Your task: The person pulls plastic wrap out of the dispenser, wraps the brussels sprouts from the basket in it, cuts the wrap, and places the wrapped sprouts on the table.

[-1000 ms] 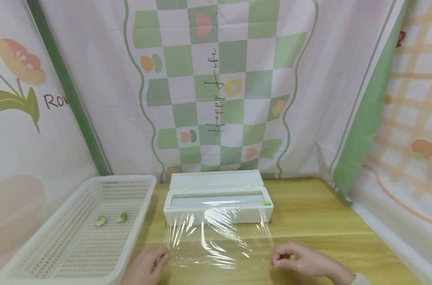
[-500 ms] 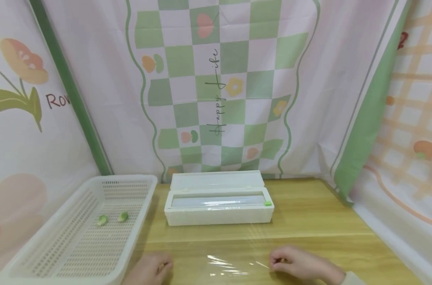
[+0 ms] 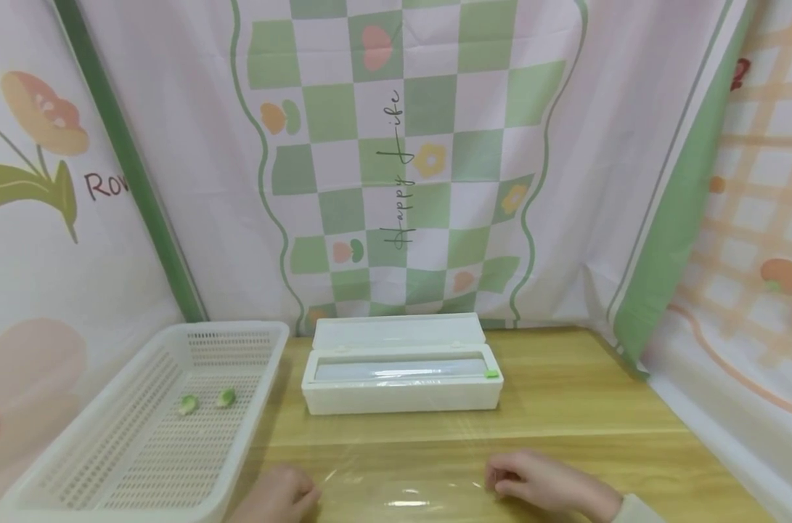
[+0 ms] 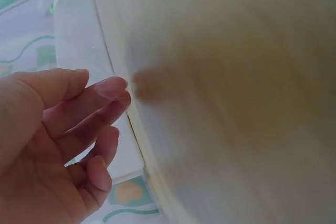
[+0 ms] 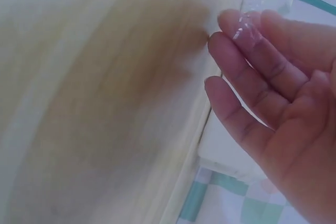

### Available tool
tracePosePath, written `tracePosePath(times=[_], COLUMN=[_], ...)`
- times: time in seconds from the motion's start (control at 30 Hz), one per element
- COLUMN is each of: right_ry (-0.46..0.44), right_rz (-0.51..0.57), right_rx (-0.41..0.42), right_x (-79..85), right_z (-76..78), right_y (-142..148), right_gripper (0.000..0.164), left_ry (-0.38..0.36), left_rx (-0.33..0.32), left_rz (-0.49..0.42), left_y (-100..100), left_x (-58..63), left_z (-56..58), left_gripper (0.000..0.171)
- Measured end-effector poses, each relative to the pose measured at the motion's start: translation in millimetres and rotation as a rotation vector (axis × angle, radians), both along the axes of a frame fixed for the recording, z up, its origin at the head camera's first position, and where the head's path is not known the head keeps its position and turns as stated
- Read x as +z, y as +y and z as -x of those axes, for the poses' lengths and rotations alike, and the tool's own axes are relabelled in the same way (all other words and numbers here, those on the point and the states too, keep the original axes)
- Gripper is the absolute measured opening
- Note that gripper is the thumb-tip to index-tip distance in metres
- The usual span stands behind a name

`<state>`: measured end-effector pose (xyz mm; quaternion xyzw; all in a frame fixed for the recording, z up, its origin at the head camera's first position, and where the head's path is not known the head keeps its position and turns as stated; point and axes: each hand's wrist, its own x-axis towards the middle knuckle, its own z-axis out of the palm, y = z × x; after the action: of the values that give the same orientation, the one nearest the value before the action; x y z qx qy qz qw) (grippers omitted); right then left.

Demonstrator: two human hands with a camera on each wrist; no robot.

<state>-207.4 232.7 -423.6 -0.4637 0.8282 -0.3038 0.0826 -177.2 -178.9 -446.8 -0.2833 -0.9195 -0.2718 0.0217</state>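
Note:
Between my two hands stretches a clear sheet of cling film (image 3: 405, 503), running back to the white cling film box (image 3: 402, 397), whose lid (image 3: 398, 332) stands raised. My left hand (image 3: 279, 495), at the front beside the basket, pinches the film's near left corner; its thumb and curled fingers show in the left wrist view. At the other corner my right hand (image 3: 533, 479) pinches the film, which wrinkles and shines over its fingertips (image 5: 247, 35) in the right wrist view. The sheet lies low over the wooden table (image 3: 565, 407), and mostly its glare shows.
A white slotted basket (image 3: 274, 363) stands on the left, holding two small green-and-white pieces (image 3: 187, 404), (image 3: 226, 397) that look like vegetables. On the box's right end sits a green slider (image 3: 491, 374). Patterned curtains (image 3: 428, 160) enclose the table's back and sides.
The film has come down from a bright, slanting stretch to lie lower and flatter. Both hands have moved slightly lower, the right one also a little leftward.

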Motion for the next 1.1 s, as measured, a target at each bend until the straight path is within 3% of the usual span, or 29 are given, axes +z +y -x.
tracePosePath(times=[0.3,0.43,0.7,0.97,1.1], right_ry=[0.016,-0.035,-0.133,-0.08,-0.095], right_rz=[0.032,0.022,-0.007,-0.073,-0.067], right_rx=[-0.049,-0.098,-0.177,-0.169,-0.16], right_x=[-4.4,-6.2,-5.7,-7.4,-8.7], right_z=[2.1,2.8,3.7,7.9,8.5], right_y=[-7,-11,-15,-14,-13], right_gripper=[0.011,0.01,0.013,0.021,0.028], left_ry=[-0.104,-0.133,-0.116,-0.023,-0.045], left_rx=[0.063,0.076,0.058,0.091,0.119], left_rz=[-0.028,-0.031,0.044,0.141,0.159], left_y=[2,3,3,8,14], left_x=[2.0,1.8,1.0,0.5,5.5], left_z=[-4.6,-4.3,-0.8,1.4,-0.2], left_gripper=[0.032,0.03,0.008,0.016,0.022])
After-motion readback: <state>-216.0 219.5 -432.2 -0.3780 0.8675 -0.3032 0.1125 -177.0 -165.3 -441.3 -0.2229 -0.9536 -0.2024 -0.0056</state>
